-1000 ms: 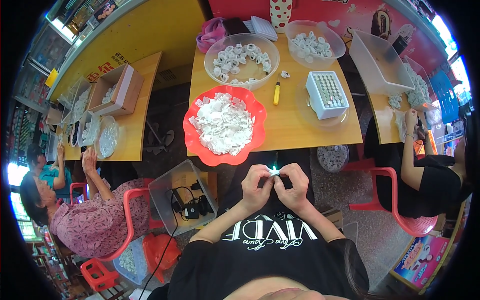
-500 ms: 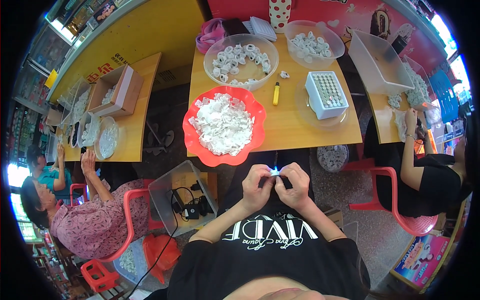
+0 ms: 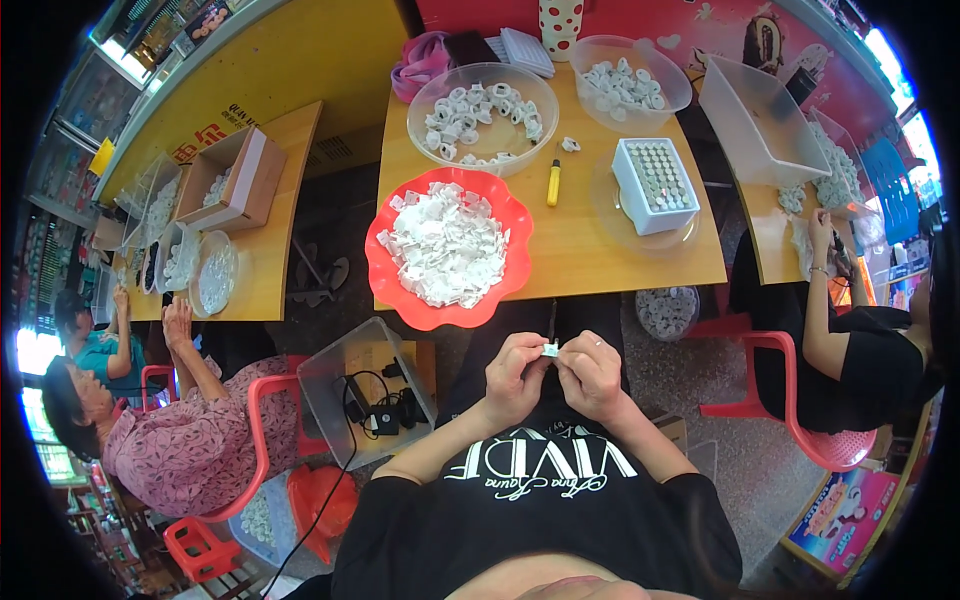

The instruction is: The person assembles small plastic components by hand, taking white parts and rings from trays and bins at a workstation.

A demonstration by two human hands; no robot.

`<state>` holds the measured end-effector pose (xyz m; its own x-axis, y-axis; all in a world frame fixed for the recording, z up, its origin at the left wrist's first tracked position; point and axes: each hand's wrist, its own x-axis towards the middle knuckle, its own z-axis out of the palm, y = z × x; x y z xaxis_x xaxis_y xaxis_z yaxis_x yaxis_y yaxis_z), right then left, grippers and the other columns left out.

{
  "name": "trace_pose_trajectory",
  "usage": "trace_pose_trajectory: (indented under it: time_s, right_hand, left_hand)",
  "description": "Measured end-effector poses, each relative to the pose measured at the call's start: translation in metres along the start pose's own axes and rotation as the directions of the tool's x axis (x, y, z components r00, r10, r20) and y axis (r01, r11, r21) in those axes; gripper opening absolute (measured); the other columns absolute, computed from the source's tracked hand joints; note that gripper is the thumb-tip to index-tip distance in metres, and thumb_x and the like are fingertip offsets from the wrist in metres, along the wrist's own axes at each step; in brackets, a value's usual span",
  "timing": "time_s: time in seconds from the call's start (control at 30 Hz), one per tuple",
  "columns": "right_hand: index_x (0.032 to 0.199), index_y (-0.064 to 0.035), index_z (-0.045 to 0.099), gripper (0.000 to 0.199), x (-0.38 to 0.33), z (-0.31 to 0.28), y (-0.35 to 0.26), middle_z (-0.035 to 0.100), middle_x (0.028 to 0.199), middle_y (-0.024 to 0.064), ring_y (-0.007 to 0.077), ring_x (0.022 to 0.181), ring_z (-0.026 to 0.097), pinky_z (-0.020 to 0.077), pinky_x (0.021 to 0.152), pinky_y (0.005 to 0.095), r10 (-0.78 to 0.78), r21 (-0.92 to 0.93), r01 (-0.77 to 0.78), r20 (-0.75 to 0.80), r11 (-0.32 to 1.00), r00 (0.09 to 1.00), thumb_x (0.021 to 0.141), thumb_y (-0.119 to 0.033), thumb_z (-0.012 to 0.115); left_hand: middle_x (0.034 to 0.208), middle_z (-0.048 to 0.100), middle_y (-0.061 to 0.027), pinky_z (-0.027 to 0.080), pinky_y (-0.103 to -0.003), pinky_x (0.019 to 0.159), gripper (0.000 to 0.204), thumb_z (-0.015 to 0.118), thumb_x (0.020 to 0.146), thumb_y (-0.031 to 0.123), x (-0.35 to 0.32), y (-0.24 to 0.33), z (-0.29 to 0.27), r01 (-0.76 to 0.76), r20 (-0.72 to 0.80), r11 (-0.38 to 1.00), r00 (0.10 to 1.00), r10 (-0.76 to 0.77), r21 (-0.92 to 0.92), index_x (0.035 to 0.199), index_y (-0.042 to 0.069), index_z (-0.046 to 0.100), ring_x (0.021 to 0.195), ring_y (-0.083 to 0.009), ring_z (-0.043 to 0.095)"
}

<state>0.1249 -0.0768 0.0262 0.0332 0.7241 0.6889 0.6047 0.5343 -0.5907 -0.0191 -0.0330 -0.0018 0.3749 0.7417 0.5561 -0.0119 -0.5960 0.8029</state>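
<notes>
Head view: we pinch a small white piece (image 3: 550, 350) between the thumb and fingers of our left hand (image 3: 514, 378) and of our right hand (image 3: 593, 374), above our lap, short of the table (image 3: 640, 272). Its bright blue glow of half a second ago is now a faint greenish tint; we judge its light has dimmed while handling continues.

Small workshop, wooden worktables (image 3: 575, 245), tubs (image 3: 417, 112) of parts (image 3: 460, 107), seated workers (image 3: 195, 440)
</notes>
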Motion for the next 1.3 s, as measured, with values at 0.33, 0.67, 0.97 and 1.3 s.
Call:
trace_pose_trajectory:
  time_s: [0.33, 0.67, 0.97, 1.3]
  right_hand:
    - [0.071, -0.0004, 0.053, 0.015, 0.013, -0.015, 0.004, 0.053, 0.067, 0.0127, 0.0286, 0.058, 0.056, 0.0432, 0.051, 0.0364, 0.211, 0.047, -0.224, 0.197, 0.974, 0.958, 0.066, 0.008, 0.065]
    - [0.083, 0.0007, 0.063, 0.005, 0.189, -0.083, 0.082, 0.059, 0.066, 0.0097, 0.0163, 0.061, 0.059, 0.0456, 0.058, 0.0306, 0.269, -0.162, -0.294, -0.160, 0.942, 0.950, 0.081, -0.004, 0.063]
    - [0.099, -0.0011, 0.065, 0.023, 0.247, 0.011, 0.145, 0.065, 0.085, 0.0116, 0.0184, 0.076, 0.062, 0.0500, 0.068, 0.0303, 0.159, -0.225, -0.107, 0.227, 0.968, 0.961, 0.078, -0.010, 0.067]
    - [0.095, -0.0056, 0.068, 0.027, 0.287, 0.130, 0.188, 0.067, 0.098, 0.0192, 0.0358, 0.097, 0.063, 0.0500, 0.081, 0.0435, 0.367, -0.512, 0.010, 0.629, 0.859, 0.685, 0.069, -0.004, 0.061]
  left_hand:
    - [0.100, 0.059, -0.0142, 0.053, -0.028, 0.065, 0.033, 0.067, 0.075, -0.011, -0.009, -0.008, 0.005, 0.192, 0.065, 0.975, 0.980, -0.186, -0.109, 0.104, -0.001, 0.056, 0.079, -0.0195, 0.064]
    - [0.103, 0.058, -0.0119, 0.050, -0.023, 0.060, 0.032, 0.066, 0.081, -0.003, -0.021, -0.044, -0.007, 0.437, 0.134, 0.880, 0.899, -0.418, -0.184, 0.111, -0.002, 0.058, 0.071, -0.0126, 0.060]
    - [0.102, 0.057, -0.0124, 0.050, -0.026, 0.058, 0.025, 0.065, 0.083, -0.001, -0.019, -0.042, -0.006, 0.320, 0.127, 0.947, 0.942, -0.312, -0.042, 0.108, -0.001, 0.060, 0.068, -0.0164, 0.061]
    - [0.102, 0.061, -0.0125, 0.050, -0.026, 0.062, 0.022, 0.065, 0.082, -0.002, -0.022, -0.049, -0.008, 0.310, 0.112, 0.948, 0.947, -0.301, -0.074, 0.104, 0.000, 0.063, 0.070, -0.0162, 0.061]
